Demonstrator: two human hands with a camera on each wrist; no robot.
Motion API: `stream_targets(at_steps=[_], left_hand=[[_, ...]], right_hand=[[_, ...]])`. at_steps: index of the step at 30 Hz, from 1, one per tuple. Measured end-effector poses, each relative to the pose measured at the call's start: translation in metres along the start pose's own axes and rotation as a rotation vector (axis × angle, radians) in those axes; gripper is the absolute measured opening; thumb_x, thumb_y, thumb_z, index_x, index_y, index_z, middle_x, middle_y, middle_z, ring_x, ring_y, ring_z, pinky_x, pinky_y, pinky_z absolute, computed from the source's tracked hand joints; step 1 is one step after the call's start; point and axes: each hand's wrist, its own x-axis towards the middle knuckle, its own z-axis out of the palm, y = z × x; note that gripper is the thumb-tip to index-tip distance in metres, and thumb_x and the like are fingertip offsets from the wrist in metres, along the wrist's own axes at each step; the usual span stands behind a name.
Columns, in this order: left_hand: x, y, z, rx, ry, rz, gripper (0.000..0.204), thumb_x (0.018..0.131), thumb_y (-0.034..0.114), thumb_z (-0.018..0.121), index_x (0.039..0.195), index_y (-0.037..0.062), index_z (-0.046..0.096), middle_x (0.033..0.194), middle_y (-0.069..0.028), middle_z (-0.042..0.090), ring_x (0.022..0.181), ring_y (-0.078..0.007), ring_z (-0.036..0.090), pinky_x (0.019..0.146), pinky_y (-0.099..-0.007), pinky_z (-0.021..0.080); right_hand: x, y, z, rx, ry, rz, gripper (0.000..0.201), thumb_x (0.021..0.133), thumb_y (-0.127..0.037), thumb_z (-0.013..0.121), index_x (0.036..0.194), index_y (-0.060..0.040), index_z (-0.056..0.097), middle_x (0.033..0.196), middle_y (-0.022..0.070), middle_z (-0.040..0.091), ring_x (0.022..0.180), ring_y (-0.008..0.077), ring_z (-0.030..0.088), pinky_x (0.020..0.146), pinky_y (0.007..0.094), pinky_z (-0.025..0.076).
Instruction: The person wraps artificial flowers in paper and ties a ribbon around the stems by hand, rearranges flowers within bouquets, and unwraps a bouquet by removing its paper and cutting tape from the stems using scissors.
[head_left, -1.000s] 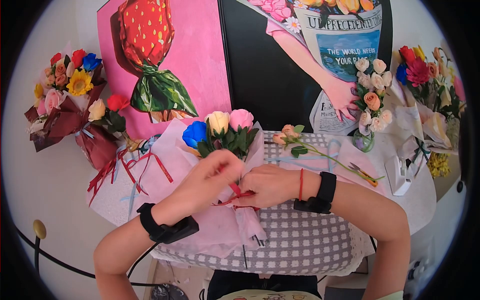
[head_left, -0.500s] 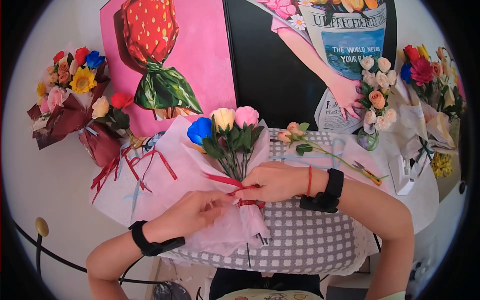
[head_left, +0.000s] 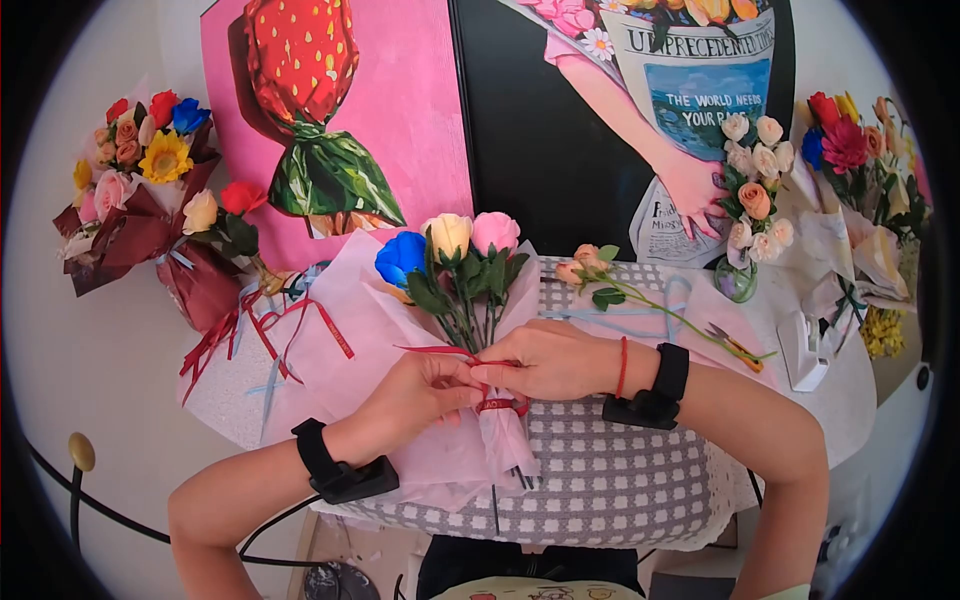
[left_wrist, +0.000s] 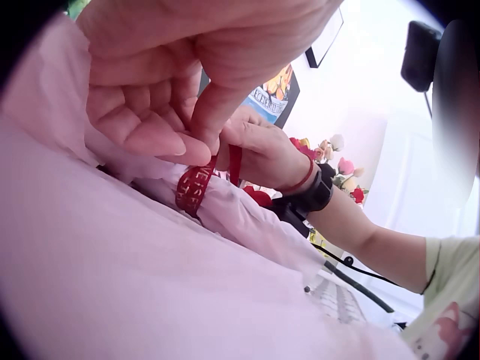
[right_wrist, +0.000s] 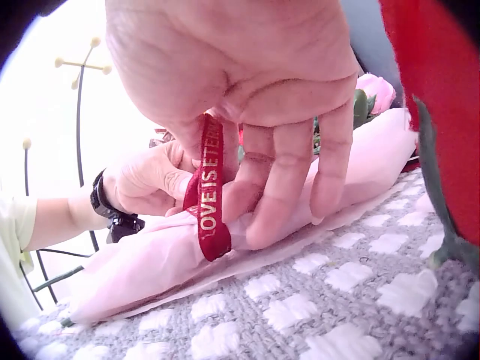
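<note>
A bouquet of a blue rose (head_left: 401, 258), a cream rose (head_left: 449, 236) and a pink rose (head_left: 495, 232) lies in pale pink wrapping paper (head_left: 345, 290). Round its gathered neck runs a red ribbon (right_wrist: 213, 214) printed with gold letters. My left hand (head_left: 418, 393) pinches the ribbon between thumb and fingers on the near left side of the stems. From the other side my right hand (head_left: 560, 360) grips the ribbon too, its thumb meeting the left fingertips. The ribbon's crossing is partly hidden by the fingers. One loose end points left over the paper.
Beyond the bouquet lie a peach rose stem (head_left: 650, 310) and orange-handled scissors (head_left: 738, 347). A white tape dispenser (head_left: 803, 350) stands at right, near a glass vase (head_left: 736, 281) of roses. Wrapped bouquets flank the table; loose red ribbons (head_left: 290, 335) hang at left.
My left hand has come down from in front of the stems, swung to the lower left, then moved right to the ribbon beside my right hand. The right hand keeps its hold.
</note>
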Motion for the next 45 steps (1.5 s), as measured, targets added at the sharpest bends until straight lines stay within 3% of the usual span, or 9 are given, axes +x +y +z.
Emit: stream_targets(at_steps=[5,11,14,17,20,35,38,40,45], left_hand=[[-0.001,0.000,0.004,-0.011,-0.006,-0.034,0.008,0.083,0.008,0.058,0.088,0.0022,0.059,0.079,-0.0010,0.059,0.068,-0.0056,0.052,0.060,-0.0188,0.042],[-0.007,-0.003,-0.003,0.089,-0.016,0.062,0.004,0.084,0.005,0.056,0.086,0.0023,0.057,0.082,0.0008,0.057,0.074,-0.0054,0.050,0.065,-0.0185,0.040],[-0.007,-0.003,-0.010,0.088,-0.067,0.067,0.003,0.085,0.006,0.055,0.085,0.0039,0.055,0.086,-0.0005,0.059,0.080,-0.0071,0.052,0.072,-0.0222,0.042],[-0.004,-0.010,-0.014,-0.006,-0.139,0.047,0.002,0.083,0.001,0.054,0.085,0.0029,0.055,0.087,-0.0023,0.060,0.083,-0.0090,0.054,0.076,-0.0230,0.042],[-0.003,-0.009,-0.016,0.101,-0.162,0.090,0.006,0.082,-0.003,0.053,0.085,0.0021,0.054,0.089,-0.0045,0.061,0.086,-0.0103,0.055,0.079,-0.0232,0.042],[-0.009,-0.009,-0.018,0.395,-0.144,0.113,0.012,0.081,-0.008,0.051,0.086,-0.0004,0.058,0.085,-0.0018,0.060,0.077,-0.0056,0.052,0.068,-0.0199,0.042],[-0.010,-0.009,-0.014,0.473,-0.093,0.146,0.009,0.079,-0.006,0.055,0.085,0.0000,0.059,0.078,-0.0016,0.059,0.071,-0.0066,0.051,0.064,-0.0211,0.042],[-0.013,-0.001,-0.012,0.656,-0.027,0.164,0.009,0.076,-0.002,0.059,0.083,0.0026,0.060,0.071,-0.0038,0.059,0.066,-0.0107,0.055,0.060,-0.0248,0.042],[-0.015,-0.001,-0.012,0.827,0.057,0.202,0.011,0.073,0.002,0.061,0.083,0.0064,0.061,0.070,-0.0066,0.060,0.064,-0.0179,0.058,0.058,-0.0294,0.042]], right_hand=[[-0.003,0.005,0.001,0.004,0.012,-0.025,0.035,0.088,-0.037,0.044,0.086,-0.0091,0.065,0.065,0.0158,0.059,0.064,0.0328,0.058,0.060,0.0411,0.043],[-0.007,0.029,0.000,0.354,0.078,-0.102,0.025,0.087,-0.025,0.049,0.080,-0.0064,0.064,0.060,0.0081,0.059,0.054,0.0210,0.058,0.052,0.0332,0.043],[-0.016,0.028,-0.013,0.442,-0.042,-0.058,0.018,0.084,-0.019,0.052,0.079,-0.0061,0.063,0.058,0.0058,0.059,0.051,0.0157,0.057,0.049,0.0297,0.042],[-0.026,0.024,-0.015,0.046,-0.070,0.040,0.013,0.082,-0.020,0.058,0.080,-0.0082,0.063,0.061,0.0066,0.059,0.056,0.0158,0.057,0.054,0.0279,0.042],[-0.029,0.027,-0.007,-0.379,-0.064,-0.153,0.015,0.080,-0.023,0.060,0.081,-0.0091,0.064,0.063,0.0082,0.060,0.058,0.0216,0.058,0.055,0.0323,0.042],[-0.007,0.029,0.006,-0.228,-0.108,0.151,0.019,0.070,-0.026,0.062,0.071,-0.0077,0.065,0.062,0.0083,0.061,0.060,0.0242,0.059,0.054,0.0351,0.043],[-0.002,0.022,0.001,-0.184,-0.189,0.297,0.022,0.068,-0.028,0.062,0.073,-0.0065,0.066,0.059,0.0079,0.059,0.059,0.0215,0.059,0.054,0.0340,0.044],[0.001,0.019,0.001,-0.182,-0.230,0.401,0.027,0.062,-0.027,0.062,0.076,-0.0041,0.067,0.070,0.0149,0.063,0.068,0.0278,0.063,0.059,0.0359,0.048],[0.002,0.022,0.002,-0.142,-0.193,0.407,0.029,0.064,-0.029,0.062,0.073,-0.0019,0.066,0.063,0.0123,0.060,0.059,0.0242,0.059,0.054,0.0347,0.045]])
